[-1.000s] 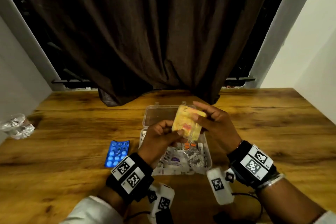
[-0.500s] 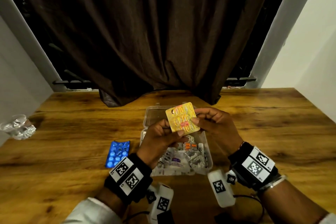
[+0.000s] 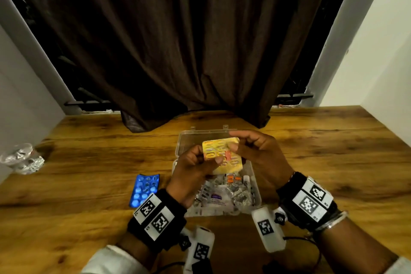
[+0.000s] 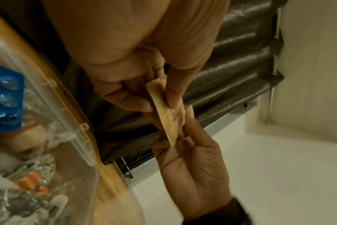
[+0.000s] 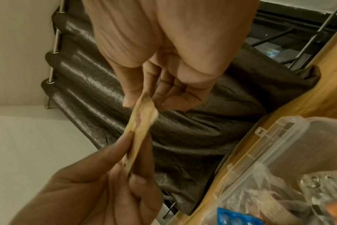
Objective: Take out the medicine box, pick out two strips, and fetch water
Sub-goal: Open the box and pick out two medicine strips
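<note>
Dark brown curtain [image 3: 189, 40] hangs behind a wooden bench [image 3: 89, 155], pale walls on both sides. From the head view, the clear medicine box [image 3: 255, 187] sits open at mid bench toward the near edge, a blue strip [image 3: 144, 190] just left of it and a glass [image 3: 20, 158] by the left edge. Above the box, the left hand [image 3: 191, 173] and right hand [image 3: 260, 158] each pinch a yellow strip [image 3: 222, 155].

Left wrist view: thumb and fingers [image 4: 133, 103] clamp the strip's edge; the grip is narrow.

Right wrist view: fingertips [image 5: 129, 100] nip its upper corner, equally narrow.
</note>
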